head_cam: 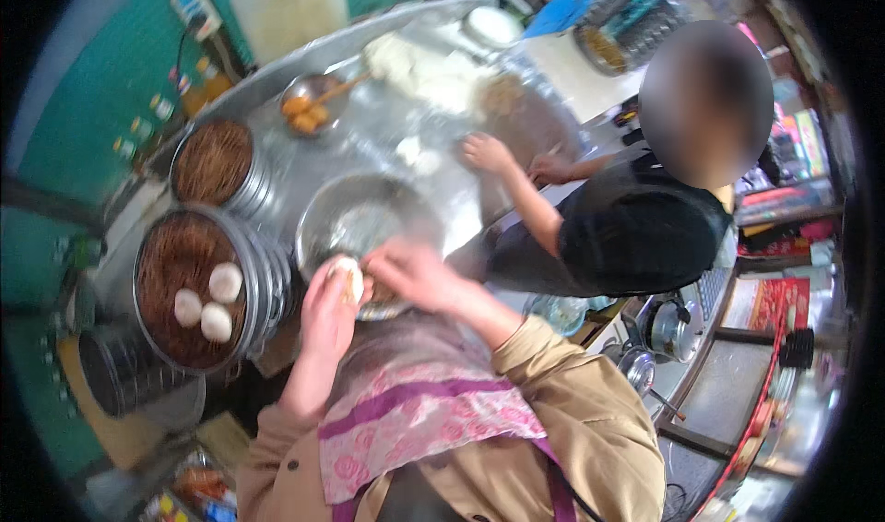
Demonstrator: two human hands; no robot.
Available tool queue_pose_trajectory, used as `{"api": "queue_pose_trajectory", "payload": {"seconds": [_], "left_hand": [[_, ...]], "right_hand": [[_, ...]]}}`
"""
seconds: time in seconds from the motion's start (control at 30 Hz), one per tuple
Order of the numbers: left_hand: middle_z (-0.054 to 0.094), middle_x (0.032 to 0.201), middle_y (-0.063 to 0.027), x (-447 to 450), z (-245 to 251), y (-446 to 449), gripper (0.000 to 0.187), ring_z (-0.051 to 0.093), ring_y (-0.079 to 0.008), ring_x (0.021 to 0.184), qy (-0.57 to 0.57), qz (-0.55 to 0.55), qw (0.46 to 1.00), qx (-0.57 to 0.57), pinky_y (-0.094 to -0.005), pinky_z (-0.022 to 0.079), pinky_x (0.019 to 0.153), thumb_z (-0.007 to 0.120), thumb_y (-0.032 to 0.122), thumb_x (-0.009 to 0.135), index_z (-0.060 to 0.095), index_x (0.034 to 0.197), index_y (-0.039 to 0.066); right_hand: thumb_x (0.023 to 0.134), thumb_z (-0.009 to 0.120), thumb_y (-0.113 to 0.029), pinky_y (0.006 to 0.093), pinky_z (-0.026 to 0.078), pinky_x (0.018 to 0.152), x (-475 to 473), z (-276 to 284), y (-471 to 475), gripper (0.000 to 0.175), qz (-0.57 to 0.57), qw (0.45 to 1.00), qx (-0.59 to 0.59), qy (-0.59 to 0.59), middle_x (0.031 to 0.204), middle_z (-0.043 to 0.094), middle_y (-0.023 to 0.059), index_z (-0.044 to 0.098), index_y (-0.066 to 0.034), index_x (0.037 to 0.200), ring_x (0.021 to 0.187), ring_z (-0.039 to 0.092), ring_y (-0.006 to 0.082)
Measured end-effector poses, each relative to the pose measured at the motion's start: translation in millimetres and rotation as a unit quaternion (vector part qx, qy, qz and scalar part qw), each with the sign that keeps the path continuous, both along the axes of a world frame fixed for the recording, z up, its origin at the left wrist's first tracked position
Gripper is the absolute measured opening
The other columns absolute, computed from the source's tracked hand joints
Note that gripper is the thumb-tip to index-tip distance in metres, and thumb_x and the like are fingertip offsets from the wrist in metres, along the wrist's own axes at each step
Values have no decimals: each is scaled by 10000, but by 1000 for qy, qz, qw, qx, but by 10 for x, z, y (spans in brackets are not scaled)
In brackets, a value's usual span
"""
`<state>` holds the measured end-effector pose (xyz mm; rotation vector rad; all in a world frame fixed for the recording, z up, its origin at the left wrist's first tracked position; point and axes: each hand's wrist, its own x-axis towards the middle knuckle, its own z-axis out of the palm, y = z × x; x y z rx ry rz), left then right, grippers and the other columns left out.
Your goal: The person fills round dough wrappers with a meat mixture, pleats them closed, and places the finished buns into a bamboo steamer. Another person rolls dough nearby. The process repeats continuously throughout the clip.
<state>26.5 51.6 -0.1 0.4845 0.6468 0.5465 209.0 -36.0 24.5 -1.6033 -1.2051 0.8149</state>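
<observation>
My left hand [325, 318] cups a piece of white dough [351, 278] with some brownish filling showing on it. Close beside the dough is my right hand [415, 274], its fingers bent and blurred by motion; whether they hold anything is unclear. Both hands are over the near rim of a large metal bowl [325, 207], whose near side they partly hide. To the left, three round white buns [225, 282] sit on the brown fibrous lining of a stacked metal steamer [159, 266].
Behind stands another lined steamer [214, 162]. A small bowl [332, 86] holds orange-brown filling and a stick-like handle. A large dough mass [422, 72] and small dough pieces [415, 152] lie on the metal worktop [276, 107]. A co-worker [636, 224] reaches in from the right.
</observation>
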Motion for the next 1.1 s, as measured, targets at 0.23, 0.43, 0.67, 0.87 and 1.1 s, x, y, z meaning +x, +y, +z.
{"api": "queue_pose_trajectory", "payload": {"seconds": [0.23,0.43,0.67,0.87,1.1], "left_hand": [[654,1195,-106,50,31,-76,263,697,-193,993,11,-57,996,73,-354,632,771,535,110,1101,546,1348,19],[653,1186,-104,-1,-2,-93,269,698,-179,984,25,-44,995,91,-340,631,783,517,89,1105,553,1353,-10],[653,1273,-132,-128,9,-41,394,695,-210,1054,48,-104,987,116,-345,616,779,484,154,1106,500,1461,-15],[643,1323,-171,20,288,-75,446,686,-247,1098,25,-88,992,82,-363,613,808,448,207,1105,485,1471,-45],[681,1197,-87,17,125,-137,321,670,-190,988,10,-96,991,90,-332,538,737,488,205,1130,561,1372,7]], "right_hand": [[1058,630,-123,277,551,635,-89,91,-2,163,26,987,-22,156,801,664,17,625,6,959,697,667,87],[1054,630,-87,266,560,637,-132,289,39,117,63,996,10,66,825,683,41,620,10,989,716,678,89],[1009,657,-114,353,556,645,-170,122,39,120,81,996,42,-20,812,681,114,640,-2,970,716,707,225],[951,642,-154,469,545,704,-130,133,33,181,33,996,54,-70,850,680,232,658,11,879,803,677,440],[963,640,-155,465,552,696,-128,287,-102,191,10,998,56,20,819,661,226,640,17,880,788,675,440]]}}
